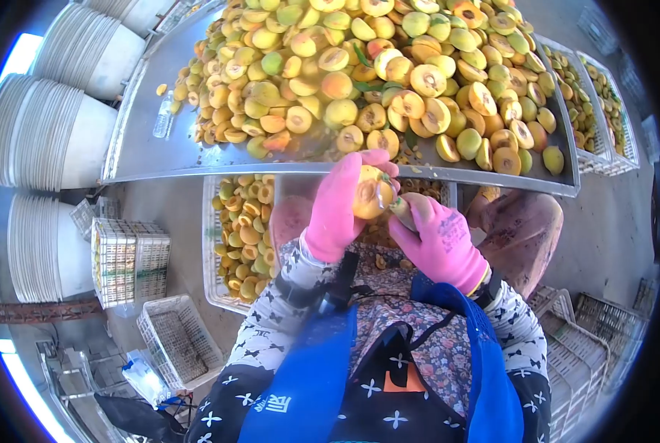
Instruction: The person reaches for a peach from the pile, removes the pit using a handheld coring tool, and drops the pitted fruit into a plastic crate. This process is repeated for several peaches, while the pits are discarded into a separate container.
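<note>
Ahead on the table (pixel 145 148) sits the pile (pixel 359 66); a tray (pixel 213 288) lies below. Just under the table's edge my left hand (pixel 335 207) grips one fruit (pixel 370 196). My right hand (pixel 440 244), closed on a small tool (pixel 402 212), meets it from the right.

Your left hand (pixel 337 210) and right hand (pixel 440 244) are gloved in bright pink knit. Between them, the round yellow-orange fruit (pixel 370 198) has a brownish centre. At twelve o'clock, the dull grey metal surface (pixel 145 151) carries a yellow, green and orange fruit heap (pixel 359 66). Your white sleeves (pixel 267 328) bear small black bows, and your apron (pixel 308 384) is plain blue.
</note>
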The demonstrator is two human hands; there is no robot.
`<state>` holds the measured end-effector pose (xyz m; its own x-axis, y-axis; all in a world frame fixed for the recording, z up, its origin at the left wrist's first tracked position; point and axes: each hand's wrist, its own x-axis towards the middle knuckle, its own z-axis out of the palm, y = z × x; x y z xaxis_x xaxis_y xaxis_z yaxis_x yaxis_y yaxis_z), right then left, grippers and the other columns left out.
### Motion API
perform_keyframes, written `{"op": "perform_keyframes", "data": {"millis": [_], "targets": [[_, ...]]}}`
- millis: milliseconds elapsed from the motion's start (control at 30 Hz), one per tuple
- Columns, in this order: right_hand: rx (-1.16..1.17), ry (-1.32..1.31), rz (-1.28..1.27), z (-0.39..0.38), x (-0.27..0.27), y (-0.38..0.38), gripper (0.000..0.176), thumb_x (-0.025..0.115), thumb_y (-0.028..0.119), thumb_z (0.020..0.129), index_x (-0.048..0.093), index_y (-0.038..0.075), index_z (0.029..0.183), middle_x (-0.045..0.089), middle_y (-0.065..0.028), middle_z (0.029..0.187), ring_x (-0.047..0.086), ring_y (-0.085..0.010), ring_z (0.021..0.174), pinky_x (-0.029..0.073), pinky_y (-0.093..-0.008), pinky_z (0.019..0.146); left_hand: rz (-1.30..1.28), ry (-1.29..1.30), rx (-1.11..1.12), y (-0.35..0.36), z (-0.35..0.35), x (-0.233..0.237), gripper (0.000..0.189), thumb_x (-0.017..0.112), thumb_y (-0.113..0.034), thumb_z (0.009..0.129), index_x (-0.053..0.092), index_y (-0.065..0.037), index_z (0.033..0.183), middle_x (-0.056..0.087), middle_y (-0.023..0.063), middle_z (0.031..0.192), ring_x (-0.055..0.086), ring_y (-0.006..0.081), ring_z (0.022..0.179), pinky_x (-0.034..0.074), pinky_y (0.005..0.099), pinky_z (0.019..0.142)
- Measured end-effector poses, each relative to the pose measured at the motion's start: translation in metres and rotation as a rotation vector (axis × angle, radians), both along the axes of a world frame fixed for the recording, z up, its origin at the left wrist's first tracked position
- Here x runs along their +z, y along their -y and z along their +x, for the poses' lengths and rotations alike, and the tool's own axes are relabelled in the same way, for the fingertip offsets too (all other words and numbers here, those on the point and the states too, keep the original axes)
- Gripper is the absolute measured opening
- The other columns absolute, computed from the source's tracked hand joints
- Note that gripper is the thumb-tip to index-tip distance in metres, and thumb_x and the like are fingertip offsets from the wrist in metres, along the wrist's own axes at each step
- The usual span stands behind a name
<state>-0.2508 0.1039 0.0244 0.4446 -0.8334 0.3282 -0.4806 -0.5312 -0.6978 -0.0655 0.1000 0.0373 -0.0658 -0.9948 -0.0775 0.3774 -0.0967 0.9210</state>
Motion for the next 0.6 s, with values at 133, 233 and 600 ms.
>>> {"op": "perform_keyframes", "data": {"millis": [133,233,600], "targets": [[0.023,-0.129,-0.004,-0.006,-0.003,-0.005,0.033,0.072,0.018,0.084,0.056,0.003,0.109,0.064,-0.0154,0.087,0.065,-0.0370,0.075,0.051,-0.0450,0.064,0.013,0.004,0.000,-0.011,-0.011,0.000,0.041,0.040,-0.031,0.107,0.056,0.003,0.124,0.064,0.0118,0.109,0.063,0.0179,0.095,0.051,0.0309,0.087],[0.023,-0.246,-0.049,-0.011,-0.001,-0.007,0.029,0.071,0.019,0.084,0.055,0.004,0.104,0.063,-0.0153,0.086,0.065,-0.0359,0.073,0.050,-0.0448,0.063,0.054,0.004,0.000,-0.014,-0.017,0.001,0.035,0.048,-0.026,0.104,0.057,0.003,0.122,0.063,0.0114,0.108,0.062,0.0171,0.095,0.051,0.0301,0.086],[0.148,0.177,0.374,-0.008,-0.011,-0.023,0.027,0.072,0.015,0.084,0.053,0.001,0.097,0.061,-0.0218,0.074,0.060,-0.0457,0.074,0.047,-0.0473,0.060,0.092,-0.071,-0.036,-0.013,-0.022,0.003,0.031,0.056,-0.021,0.100,0.060,0.003,0.118,0.064,0.0108,0.100,0.063,0.0173,0.090,0.052,0.0300,0.081]]}}
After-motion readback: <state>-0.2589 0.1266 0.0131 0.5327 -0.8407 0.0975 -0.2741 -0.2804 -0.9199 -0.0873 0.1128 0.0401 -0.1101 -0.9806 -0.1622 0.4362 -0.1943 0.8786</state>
